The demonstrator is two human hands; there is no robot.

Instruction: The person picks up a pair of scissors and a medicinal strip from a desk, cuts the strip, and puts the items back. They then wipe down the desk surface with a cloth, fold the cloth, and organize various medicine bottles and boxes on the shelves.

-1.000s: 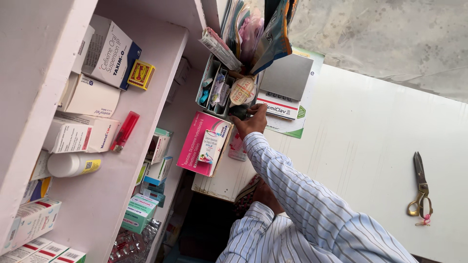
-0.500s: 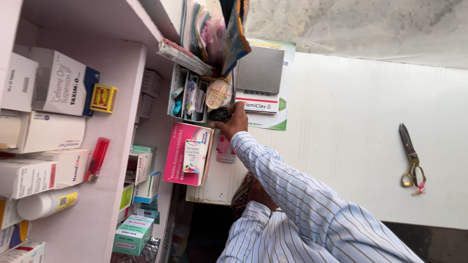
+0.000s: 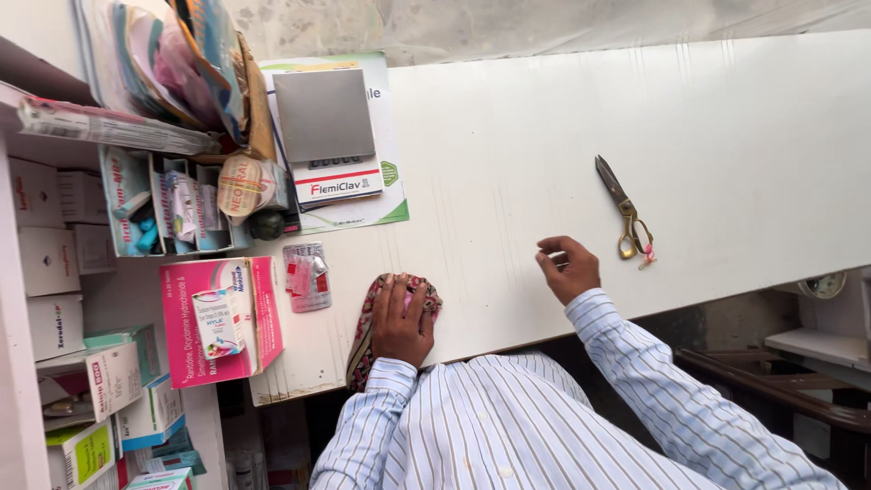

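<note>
My left hand (image 3: 404, 319) lies palm down on a red patterned cloth (image 3: 363, 336) at the near edge of the white counter (image 3: 508, 154), fingers curved over its top. My right hand (image 3: 569, 269) rests on the counter further right, fingers curled in; whether anything small is inside it I cannot tell. Gold-handled scissors (image 3: 624, 216) lie just beyond the right hand, apart from it. A red and silver blister strip (image 3: 307, 275) sits left of the cloth. Both sleeves are blue-striped.
A grey flat device (image 3: 324, 116) lies on a printed pad at the counter's far left. Beside it stands an organiser box (image 3: 172, 213) with small packs and a round tape roll (image 3: 240, 184). A pink carton (image 3: 218, 319) and shelves of medicine boxes (image 3: 54, 263) fill the left.
One hand was reaching up to the organiser box; now both hands are down on the counter, the left on the cloth. The view has swung from the shelves toward the counter.
</note>
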